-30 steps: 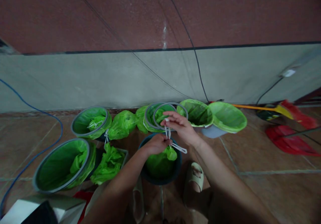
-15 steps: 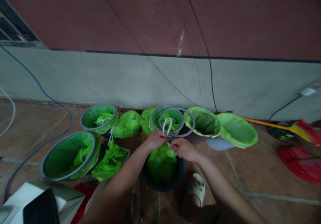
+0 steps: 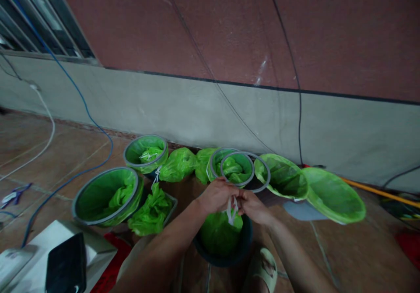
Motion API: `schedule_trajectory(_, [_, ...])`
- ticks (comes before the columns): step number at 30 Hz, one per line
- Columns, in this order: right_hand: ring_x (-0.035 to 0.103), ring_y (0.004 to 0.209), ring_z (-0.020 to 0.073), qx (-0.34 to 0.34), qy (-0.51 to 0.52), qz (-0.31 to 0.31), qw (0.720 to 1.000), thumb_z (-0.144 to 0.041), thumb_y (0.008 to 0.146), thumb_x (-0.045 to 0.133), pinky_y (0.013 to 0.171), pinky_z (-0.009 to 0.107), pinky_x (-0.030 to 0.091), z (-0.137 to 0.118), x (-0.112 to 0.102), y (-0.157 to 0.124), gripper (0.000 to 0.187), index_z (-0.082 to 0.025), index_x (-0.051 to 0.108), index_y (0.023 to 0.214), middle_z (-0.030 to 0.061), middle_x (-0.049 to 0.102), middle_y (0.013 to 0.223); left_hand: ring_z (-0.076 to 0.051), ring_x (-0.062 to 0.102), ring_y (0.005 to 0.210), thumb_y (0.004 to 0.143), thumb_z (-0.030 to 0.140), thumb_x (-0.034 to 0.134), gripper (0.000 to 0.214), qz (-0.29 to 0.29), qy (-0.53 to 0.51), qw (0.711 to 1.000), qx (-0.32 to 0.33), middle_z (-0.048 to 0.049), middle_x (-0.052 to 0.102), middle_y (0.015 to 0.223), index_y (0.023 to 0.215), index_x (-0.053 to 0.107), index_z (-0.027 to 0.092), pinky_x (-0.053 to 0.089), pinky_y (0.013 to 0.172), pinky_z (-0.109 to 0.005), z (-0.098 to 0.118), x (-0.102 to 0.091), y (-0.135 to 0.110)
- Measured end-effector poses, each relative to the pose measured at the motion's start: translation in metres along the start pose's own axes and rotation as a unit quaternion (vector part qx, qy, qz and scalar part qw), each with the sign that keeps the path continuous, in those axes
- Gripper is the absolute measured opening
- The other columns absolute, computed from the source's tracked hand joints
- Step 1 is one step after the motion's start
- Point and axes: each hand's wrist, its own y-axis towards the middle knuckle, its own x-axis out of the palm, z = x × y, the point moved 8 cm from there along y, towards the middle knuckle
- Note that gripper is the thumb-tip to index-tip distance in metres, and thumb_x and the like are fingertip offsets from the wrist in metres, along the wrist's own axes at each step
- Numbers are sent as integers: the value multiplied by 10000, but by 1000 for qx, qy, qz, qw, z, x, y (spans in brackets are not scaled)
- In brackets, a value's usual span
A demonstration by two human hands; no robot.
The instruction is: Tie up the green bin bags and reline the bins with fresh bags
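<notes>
My left hand (image 3: 217,195) and my right hand (image 3: 251,205) meet knuckle to knuckle above a dark blue bin (image 3: 243,250) lined with a green plastic bag (image 3: 219,236). Both hands are closed on the bag's white drawstring (image 3: 231,208), whose ends hang down between them. The gathered neck of the bag sits just under my fingers.
Several more bins with green liners stand along the grey wall: a big one (image 3: 106,195) at left, a smaller one (image 3: 146,153) behind it, two ringed ones (image 3: 236,169) and two tipped ones (image 3: 331,194) at right. A tied green bag (image 3: 177,164), cables, my sandalled foot (image 3: 263,269) and a white box (image 3: 62,258) are nearby.
The white drawstring loop that stood up between my hands has been pulled down; my hands have come together over the bag's neck. The view has swung left and upward.
</notes>
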Motion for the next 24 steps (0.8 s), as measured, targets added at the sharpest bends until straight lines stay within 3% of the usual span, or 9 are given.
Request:
schedule_trajectory(7, [593,674,122,18,133,-32,990,-366,701,683,590,225,453,-24,3,-15,284,-178,665,913,27,678,786,-182,612,921,889,264,524,150,40,32,999,-5,-53,673,964,906,648,180,408,902,-300,-1,-14,-7])
schedule_trajectory(10, [592,689,132,16,102,21,994,-430,707,677,588,232,439,-25,-6,-14,323,-175,682,905,35,679,800,-191,606,999,910,268,489,192,66,10,998,-18,-55,674,1037,958,662,200,355,989,-339,-2,-21,-10])
schedule_trajectory(14, [575,698,156,-31,-57,114,991,-429,795,555,620,266,438,-30,-21,-9,298,-175,690,873,36,662,771,-207,613,972,911,276,476,215,76,2,995,-68,-61,690,997,925,679,207,348,988,-365,-13,-25,-13])
schedule_trajectory(16, [585,758,171,-63,-209,153,964,-337,839,510,691,284,436,-36,-27,-10,243,-182,696,860,54,681,831,-206,623,936,897,253,483,207,64,-5,991,-118,-69,697,952,910,681,196,397,917,-327,-24,-21,-15])
schedule_trajectory(18, [608,820,189,-35,-351,178,919,-240,853,490,742,292,421,-35,-33,-12,218,-184,700,851,84,698,900,-206,636,922,882,228,492,199,41,0,981,-192,-78,703,939,923,683,190,428,865,-302,-40,-14,-21])
schedule_trajectory(20, [633,844,205,22,-426,166,889,-190,856,481,742,293,413,-25,-35,-13,224,-182,703,835,105,709,904,-231,650,931,880,240,494,219,8,26,963,-269,-108,707,955,971,682,174,451,849,-319,-57,-6,-29])
schedule_trajectory(24, [647,853,198,40,-430,123,893,-189,867,494,738,281,409,-15,-32,-15,211,-192,705,850,81,722,876,-288,666,940,903,313,446,311,-55,42,940,-334,-166,704,951,997,680,131,480,824,-368,-74,9,-38])
